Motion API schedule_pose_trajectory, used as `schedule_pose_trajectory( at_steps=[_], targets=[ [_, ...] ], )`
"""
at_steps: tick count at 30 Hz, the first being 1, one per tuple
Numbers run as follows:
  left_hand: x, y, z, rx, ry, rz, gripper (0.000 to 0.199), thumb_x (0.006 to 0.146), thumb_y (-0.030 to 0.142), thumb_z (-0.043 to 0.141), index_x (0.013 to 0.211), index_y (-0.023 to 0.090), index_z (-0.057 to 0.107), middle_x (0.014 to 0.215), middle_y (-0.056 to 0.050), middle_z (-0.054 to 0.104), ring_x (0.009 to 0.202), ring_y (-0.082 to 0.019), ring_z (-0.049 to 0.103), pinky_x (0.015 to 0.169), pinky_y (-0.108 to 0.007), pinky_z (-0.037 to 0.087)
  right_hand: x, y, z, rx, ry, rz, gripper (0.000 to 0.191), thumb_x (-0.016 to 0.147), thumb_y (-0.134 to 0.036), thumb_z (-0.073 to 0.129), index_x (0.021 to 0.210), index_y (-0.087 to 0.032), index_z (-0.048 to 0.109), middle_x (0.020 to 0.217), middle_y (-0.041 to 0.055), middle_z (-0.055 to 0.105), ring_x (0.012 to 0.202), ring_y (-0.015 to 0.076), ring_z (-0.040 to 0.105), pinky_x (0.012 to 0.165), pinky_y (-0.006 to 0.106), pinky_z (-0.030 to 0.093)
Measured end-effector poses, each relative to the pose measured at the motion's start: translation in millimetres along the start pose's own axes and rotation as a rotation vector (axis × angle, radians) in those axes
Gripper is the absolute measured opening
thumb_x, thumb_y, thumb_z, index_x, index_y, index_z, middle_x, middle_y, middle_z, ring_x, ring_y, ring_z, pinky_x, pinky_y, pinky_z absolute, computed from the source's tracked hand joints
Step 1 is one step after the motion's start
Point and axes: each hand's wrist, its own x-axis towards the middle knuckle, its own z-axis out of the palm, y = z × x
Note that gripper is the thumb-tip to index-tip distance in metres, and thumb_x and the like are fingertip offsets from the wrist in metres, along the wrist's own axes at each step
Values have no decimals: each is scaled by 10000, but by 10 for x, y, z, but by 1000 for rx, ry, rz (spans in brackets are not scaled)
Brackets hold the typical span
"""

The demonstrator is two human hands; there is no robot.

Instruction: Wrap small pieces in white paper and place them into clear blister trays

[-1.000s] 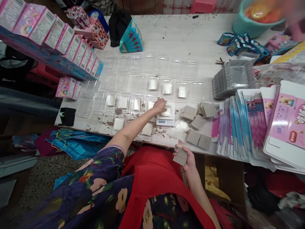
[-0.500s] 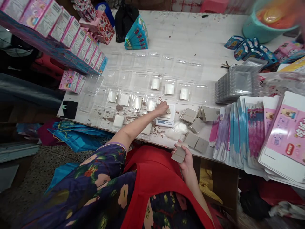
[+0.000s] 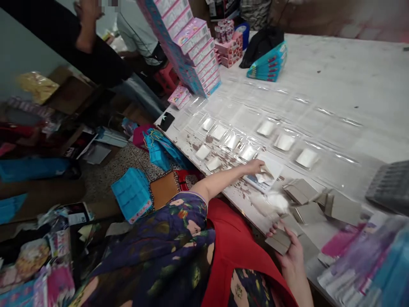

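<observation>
Near the front edge of the counter (image 3: 322,57), the left hand (image 3: 256,167) pinches a white packet (image 3: 265,175) over the digital scale (image 3: 275,165), perhaps for weighing; the right hand's (image 3: 290,242) fingers clamp grey cards (image 3: 278,241), presumably within ready reach.

Glare streaks the clear trays (image 3: 338,132), while blur smears the folded packs (image 3: 367,260) at right.
</observation>
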Motion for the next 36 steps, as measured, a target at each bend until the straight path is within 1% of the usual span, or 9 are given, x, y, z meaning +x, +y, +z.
schedule_pose_trajectory(
  at_steps=[3, 6, 10, 15, 20, 25, 30, 33, 36],
  targets=[
    [-248, -590, -359, -133, -70, 9, 163, 845, 259, 620, 1001, 241, 664, 1001, 3, 725, 832, -106, 661, 687, -222, 533, -8, -55, 118, 24, 19, -23, 352, 626, -232, 683, 970, -247, 610, 744, -10, 591, 603, 139, 562, 527, 306, 530],
    [-526, -1572, -938, -167, -90, -31, 178, 830, 224, 611, 1003, 209, 653, 1035, -9, 711, 849, -114, 654, 728, -245, 536, 8, 2, 379, 49, -1, -75, 341, 649, -229, 678, 985, -248, 620, 775, 3, 592, 634, 140, 564, 545, 305, 531],
    [-742, -2832, -1583, 74, -97, -268, 128, 609, 139, 705, 717, 180, 651, 775, -8, 690, 883, -207, 639, 759, -279, 484, 161, 272, 899, 75, -115, -104, 370, 675, -257, 678, 1040, -269, 612, 852, 13, 603, 664, 139, 566, 574, 310, 534],
    [-621, -3440, -1543, 176, -137, -298, 130, 534, 94, 660, 599, 179, 586, 719, -36, 664, 885, -234, 619, 751, -279, 441, 312, 651, 1754, 118, -316, -106, 355, 697, -267, 672, 1044, -270, 600, 859, 9, 597, 673, 136, 561, 600, 307, 529],
    [-540, -3424, -1292, 202, -73, -155, 115, 712, 151, 597, 825, 165, 612, 941, -59, 652, 1021, -239, 559, 903, -357, 428, 333, 763, 2364, 79, -413, -82, 317, 751, -400, 645, 1045, -296, 586, 881, 6, 615, 694, 158, 583, 654, 368, 541],
    [-684, -3285, -1311, 227, 121, -74, 368, 814, 178, 529, 1182, 204, 528, 1234, -80, 544, 1217, -317, 422, 1028, -518, 370, 348, 726, 2537, 75, -463, -106, 428, 771, -553, 593, 1102, -284, 568, 882, 24, 629, 756, 187, 602, 672, 386, 543],
    [-1132, -2326, -1089, -95, 228, 203, 310, 884, 366, 515, 1160, 247, 589, 1208, -59, 599, 1159, -216, 521, 1023, -399, 432, 415, 705, 2568, 149, -456, -139, 387, 797, -548, 591, 1081, -286, 556, 843, 6, 630, 717, 169, 602, 655, 355, 548],
    [-1375, -1635, -899, -265, 156, 548, 367, 841, 483, 580, 1122, 253, 631, 1190, -66, 630, 1147, -207, 549, 1020, -385, 436, 483, 707, 2566, 213, -346, -144, 343, 821, -561, 578, 1014, -278, 558, 759, -17, 619, 660, 150, 598, 623, 311, 541],
    [-1444, -1249, -784, -312, 111, 660, 378, 833, 502, 591, 1117, 258, 642, 1181, -83, 645, 1136, -220, 570, 999, -394, 448, 509, 714, 2545, 234, -243, -172, 346, 833, -590, 557, 954, -265, 559, 679, -39, 600, 597, 129, 581, 579, 259, 518]
  ],
)
